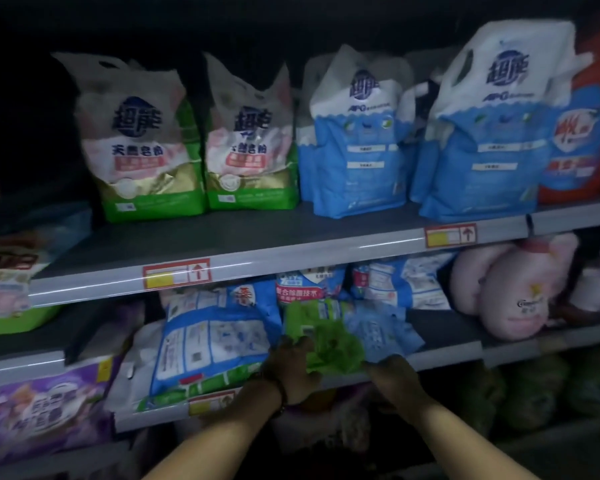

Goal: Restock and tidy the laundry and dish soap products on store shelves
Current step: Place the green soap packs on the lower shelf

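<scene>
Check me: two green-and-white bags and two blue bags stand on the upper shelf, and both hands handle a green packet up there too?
Not quite. The head view shows the left hand and right hand at the green packet on the lower shelf, not the upper one. The rest is right.

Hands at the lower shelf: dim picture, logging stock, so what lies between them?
In the head view, a crumpled green pack lies between the left hand and the right hand, at the front edge of the shelf.
</scene>
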### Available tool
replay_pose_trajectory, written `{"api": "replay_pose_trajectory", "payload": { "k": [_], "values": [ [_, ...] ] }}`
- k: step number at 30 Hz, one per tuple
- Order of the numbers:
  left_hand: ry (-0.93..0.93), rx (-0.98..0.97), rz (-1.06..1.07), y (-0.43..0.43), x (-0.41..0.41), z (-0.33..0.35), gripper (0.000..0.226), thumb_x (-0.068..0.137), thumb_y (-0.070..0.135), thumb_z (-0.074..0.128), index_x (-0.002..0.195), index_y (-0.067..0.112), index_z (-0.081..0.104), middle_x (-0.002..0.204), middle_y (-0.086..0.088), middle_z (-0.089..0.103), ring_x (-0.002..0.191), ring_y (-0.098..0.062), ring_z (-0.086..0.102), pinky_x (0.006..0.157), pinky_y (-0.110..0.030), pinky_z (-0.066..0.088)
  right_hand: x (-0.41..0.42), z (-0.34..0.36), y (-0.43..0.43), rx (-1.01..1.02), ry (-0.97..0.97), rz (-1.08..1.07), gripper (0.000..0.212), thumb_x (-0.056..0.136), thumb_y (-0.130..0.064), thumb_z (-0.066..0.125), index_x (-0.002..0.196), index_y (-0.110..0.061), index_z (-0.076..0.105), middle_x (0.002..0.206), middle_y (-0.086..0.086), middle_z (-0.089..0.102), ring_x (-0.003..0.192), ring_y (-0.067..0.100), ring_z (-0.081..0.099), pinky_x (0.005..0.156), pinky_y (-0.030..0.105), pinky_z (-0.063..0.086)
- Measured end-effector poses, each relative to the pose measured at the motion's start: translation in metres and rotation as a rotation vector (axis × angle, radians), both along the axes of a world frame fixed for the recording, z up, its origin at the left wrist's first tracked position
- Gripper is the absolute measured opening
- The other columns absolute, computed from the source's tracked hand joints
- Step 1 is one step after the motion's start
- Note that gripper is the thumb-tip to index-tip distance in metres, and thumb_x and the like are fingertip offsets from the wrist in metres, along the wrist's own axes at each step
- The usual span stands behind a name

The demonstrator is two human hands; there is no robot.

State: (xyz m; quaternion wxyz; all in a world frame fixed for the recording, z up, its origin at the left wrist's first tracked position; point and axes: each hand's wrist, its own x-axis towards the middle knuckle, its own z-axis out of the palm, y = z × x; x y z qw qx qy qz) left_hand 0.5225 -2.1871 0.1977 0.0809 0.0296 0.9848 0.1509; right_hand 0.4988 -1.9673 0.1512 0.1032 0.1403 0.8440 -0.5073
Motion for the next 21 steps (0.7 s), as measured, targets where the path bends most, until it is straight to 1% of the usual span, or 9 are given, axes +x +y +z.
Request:
{"api": "replay_pose_trajectory", "payload": {
  "k": [2,3,5,7,9,13,17,20,21],
  "values": [
    [-0.037,-0.033,0.027,0.007,-0.01,-0.011,0.082,0.095,0.051,0.065,0.163,0.025,0.027,0.165,-0.022,0.027,0.152,-0.042,0.032,0.123,-0.044,0.033,-0.004,-0.011,-0.002,-0.178,-0.04,-0.108,0.022,0.086,-0.031,0.083,0.091,-0.012,0.074,0.095,0.018,0.078,0.092,0.039,0.076,0.086,0.057,0.063],
    [-0.058,-0.053,0.036,0.01,-0.014,-0.016,0.086,0.096,0.052,0.063,0.166,0.025,0.019,0.169,-0.023,0.019,0.156,-0.043,0.022,0.126,-0.047,0.027,-0.007,-0.015,-0.002,-0.271,-0.085,-0.157,0.025,0.086,-0.027,0.084,0.097,-0.007,0.074,0.102,0.022,0.077,0.096,0.042,0.075,0.09,0.06,0.062],
    [-0.103,-0.089,0.046,0.012,-0.024,-0.028,0.093,0.097,0.053,0.061,0.168,0.027,0.007,0.174,-0.021,0.002,0.16,-0.044,0.003,0.129,-0.051,0.019,-0.013,-0.026,-0.004,-0.483,-0.187,-0.228,0.038,0.088,-0.023,0.084,0.113,0.003,0.071,0.108,0.026,0.074,0.096,0.044,0.073,0.089,0.055,0.062],
    [-0.137,-0.095,0.066,0.012,-0.031,-0.04,0.097,0.096,0.053,0.063,0.167,0.035,0.0,0.174,-0.018,-0.011,0.16,-0.047,-0.005,0.129,-0.056,0.018,-0.017,-0.031,-0.009,-0.633,-0.246,-0.257,0.042,0.092,-0.021,0.08,0.12,0.006,0.065,0.103,0.028,0.068,0.084,0.04,0.067,0.072,0.046,0.057],
    [-0.115,-0.111,0.091,0.015,-0.037,-0.05,0.099,0.093,0.051,0.065,0.166,0.041,-0.001,0.173,-0.016,-0.016,0.159,-0.049,-0.002,0.127,-0.059,0.018,-0.022,-0.034,-0.014,-0.644,-0.269,-0.281,0.04,0.091,-0.02,0.082,0.114,0.004,0.061,0.1,0.028,0.068,0.082,0.04,0.067,0.069,0.046,0.056],
    [-0.021,-0.191,0.115,0.024,-0.049,-0.063,0.1,0.09,0.041,0.071,0.164,0.042,0.004,0.175,-0.014,-0.01,0.152,-0.049,0.018,0.125,-0.058,0.021,-0.036,-0.041,-0.027,-0.65,-0.223,-0.34,0.039,0.085,-0.023,0.089,0.106,-0.001,0.064,0.1,0.023,0.074,0.093,0.043,0.077,0.088,0.058,0.064],
    [0.023,-0.215,0.121,0.023,-0.055,-0.076,0.098,0.088,0.029,0.075,0.159,0.054,0.011,0.173,-0.013,-0.016,0.148,-0.049,0.02,0.123,-0.056,0.028,-0.045,-0.05,-0.034,-0.614,-0.152,-0.335,0.028,0.09,-0.033,0.083,0.089,-0.01,0.068,0.093,0.015,0.074,0.074,0.026,0.071,0.08,0.048,0.063],
    [0.105,-0.227,0.129,0.019,-0.059,-0.085,0.084,0.1,0.022,0.061,0.156,0.062,0.013,0.173,-0.015,-0.009,0.143,-0.045,0.026,0.12,-0.051,0.035,-0.048,-0.054,-0.038,-0.686,-0.163,-0.351,0.033,0.092,-0.037,0.081,0.086,-0.008,0.065,0.107,0.022,0.076,0.08,0.029,0.071,0.088,0.051,0.062],
    [0.135,-0.223,0.133,0.018,-0.061,-0.086,0.079,0.104,0.016,0.052,0.155,0.064,0.016,0.173,-0.015,-0.002,0.139,-0.043,0.03,0.118,-0.049,0.037,-0.048,-0.053,-0.04,-0.756,-0.17,-0.385,0.037,0.09,-0.036,0.084,0.092,-0.004,0.065,0.109,0.025,0.076,0.083,0.032,0.073,0.083,0.05,0.064]
  ]
}}
